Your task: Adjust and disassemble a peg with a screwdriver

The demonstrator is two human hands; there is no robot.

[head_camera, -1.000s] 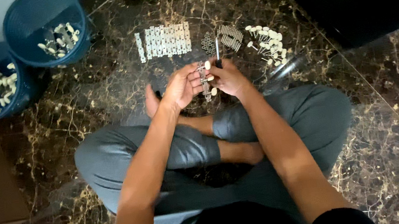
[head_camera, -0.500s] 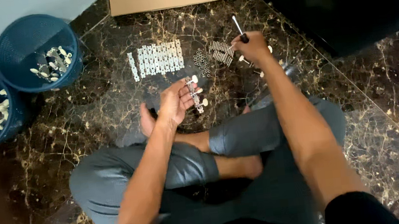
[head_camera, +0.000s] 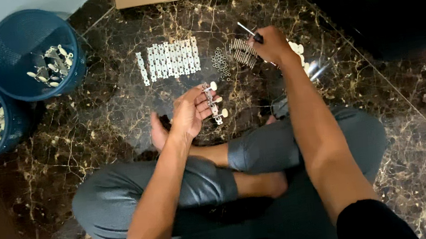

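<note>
Sitting cross-legged on the marble floor, the person's left hand has its fingers pinching a tuner strip with cream knobs above bare floor, while the right hand grips a screwdriver over the screw pile.

Bare forearms, black short sleeves at the upper arms, grey trousers, bare feet, no rings or watch visible

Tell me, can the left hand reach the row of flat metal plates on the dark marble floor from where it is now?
Probably yes: the left hand hovers close behind the metal plates, nothing between, but it already holds a metal strip with cream knobs.
</note>
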